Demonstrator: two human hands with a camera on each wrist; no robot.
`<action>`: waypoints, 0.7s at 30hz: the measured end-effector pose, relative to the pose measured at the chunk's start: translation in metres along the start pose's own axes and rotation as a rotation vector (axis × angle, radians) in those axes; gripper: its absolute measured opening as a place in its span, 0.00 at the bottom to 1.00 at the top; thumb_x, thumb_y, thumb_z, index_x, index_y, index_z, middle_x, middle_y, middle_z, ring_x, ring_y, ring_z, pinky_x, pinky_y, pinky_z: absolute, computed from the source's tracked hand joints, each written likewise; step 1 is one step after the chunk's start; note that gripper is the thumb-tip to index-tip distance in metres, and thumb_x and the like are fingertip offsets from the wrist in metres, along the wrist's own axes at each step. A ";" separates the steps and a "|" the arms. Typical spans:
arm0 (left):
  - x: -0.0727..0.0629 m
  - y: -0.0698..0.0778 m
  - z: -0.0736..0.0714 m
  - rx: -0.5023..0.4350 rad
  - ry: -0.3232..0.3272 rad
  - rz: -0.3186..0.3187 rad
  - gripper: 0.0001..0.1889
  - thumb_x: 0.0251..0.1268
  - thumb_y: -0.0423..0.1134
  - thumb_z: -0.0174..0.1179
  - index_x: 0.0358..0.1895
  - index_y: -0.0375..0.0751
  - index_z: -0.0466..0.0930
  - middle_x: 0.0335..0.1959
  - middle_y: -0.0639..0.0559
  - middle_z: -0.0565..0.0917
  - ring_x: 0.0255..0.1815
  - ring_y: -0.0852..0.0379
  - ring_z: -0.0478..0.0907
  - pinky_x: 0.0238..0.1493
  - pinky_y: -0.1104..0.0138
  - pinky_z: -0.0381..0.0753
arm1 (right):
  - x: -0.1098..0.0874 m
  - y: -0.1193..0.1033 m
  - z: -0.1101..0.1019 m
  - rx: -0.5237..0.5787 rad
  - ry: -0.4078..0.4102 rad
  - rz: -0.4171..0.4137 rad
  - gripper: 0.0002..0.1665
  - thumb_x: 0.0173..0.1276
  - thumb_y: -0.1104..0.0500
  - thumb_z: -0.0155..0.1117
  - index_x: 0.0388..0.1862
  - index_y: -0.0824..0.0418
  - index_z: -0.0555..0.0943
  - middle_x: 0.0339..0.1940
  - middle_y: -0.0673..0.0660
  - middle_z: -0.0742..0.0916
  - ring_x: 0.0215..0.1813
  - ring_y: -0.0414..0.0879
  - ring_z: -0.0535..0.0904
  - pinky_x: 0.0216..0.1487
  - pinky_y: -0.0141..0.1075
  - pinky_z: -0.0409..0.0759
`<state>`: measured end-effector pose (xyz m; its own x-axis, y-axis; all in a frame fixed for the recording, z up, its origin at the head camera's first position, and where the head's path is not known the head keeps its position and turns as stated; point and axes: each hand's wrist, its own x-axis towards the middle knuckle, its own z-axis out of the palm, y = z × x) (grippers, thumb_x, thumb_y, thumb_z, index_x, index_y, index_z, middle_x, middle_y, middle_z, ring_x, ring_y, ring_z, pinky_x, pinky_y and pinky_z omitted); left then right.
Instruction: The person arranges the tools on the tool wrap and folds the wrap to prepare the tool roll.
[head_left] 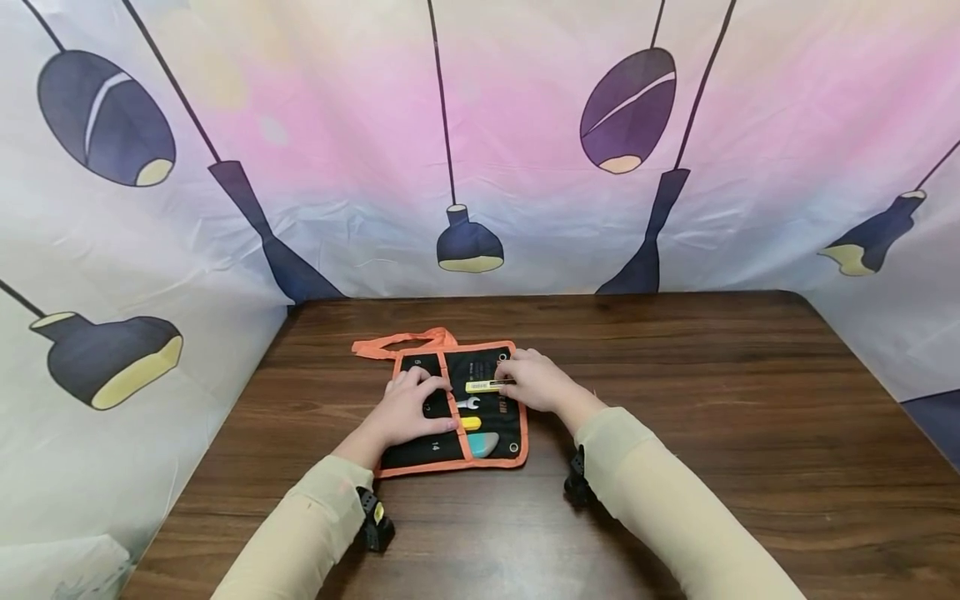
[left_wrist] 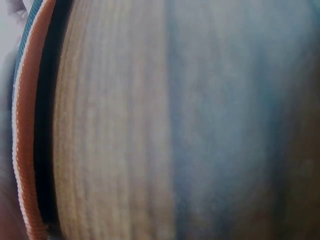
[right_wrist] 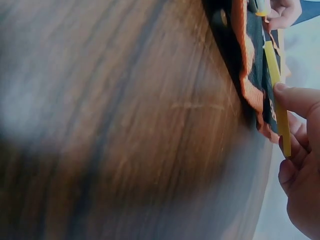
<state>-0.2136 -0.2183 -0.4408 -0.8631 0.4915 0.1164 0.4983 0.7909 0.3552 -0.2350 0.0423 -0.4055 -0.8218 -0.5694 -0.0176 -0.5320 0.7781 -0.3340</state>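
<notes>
Pouch, black cloth with orange edging (head_left: 508, 429), lying opened out on the wooden table (head_left: 712, 400), beneath the left hand and just left of the right hand.

Right hand (head_left: 540, 383): thumb and fingers pinching one end of a slim yellow tool (head_left: 486, 387). Tool runs leftward from this grip, over the pouch, its free end near the left index fingertip; contact with the cloth below, cannot tell.

Left hand (head_left: 411, 408): rests on the pouch, thumb and index spread apart, both tips at the orange band (head_left: 453, 407) along the pocket tops.

Just right of the left hand, poking from pockets: silver wrench head (head_left: 469, 403), level with the gap between thumb and index; yellow handle (head_left: 471, 423), by the thumb tip; teal tool end (head_left: 485, 444), nearer the body than that thumb.

Orange strap (head_left: 411, 338) lies beyond the left hand. Well past both hands, drape with printed hanging lamps (head_left: 375, 125). Left wrist view: mostly blurred wood, with orange edging along one side.
</notes>
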 end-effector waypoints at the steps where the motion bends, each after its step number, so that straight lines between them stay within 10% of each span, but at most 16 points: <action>1: 0.000 0.000 0.000 0.001 0.002 -0.003 0.31 0.50 0.69 0.60 0.55 0.57 0.76 0.46 0.51 0.68 0.43 0.52 0.63 0.46 0.53 0.60 | 0.001 -0.001 0.001 0.001 0.001 -0.003 0.11 0.66 0.54 0.62 0.46 0.52 0.82 0.41 0.51 0.79 0.43 0.46 0.71 0.47 0.41 0.69; 21: 0.000 0.000 -0.002 -0.018 0.010 0.009 0.31 0.50 0.69 0.59 0.55 0.55 0.76 0.47 0.51 0.68 0.42 0.53 0.62 0.45 0.54 0.59 | 0.015 -0.010 0.013 -0.012 -0.002 -0.043 0.11 0.66 0.54 0.62 0.46 0.51 0.82 0.39 0.50 0.78 0.39 0.44 0.70 0.44 0.39 0.68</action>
<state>-0.2137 -0.2187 -0.4393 -0.8594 0.4948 0.1285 0.5044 0.7797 0.3711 -0.2393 0.0228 -0.4150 -0.7979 -0.6028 -0.0050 -0.5691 0.7560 -0.3233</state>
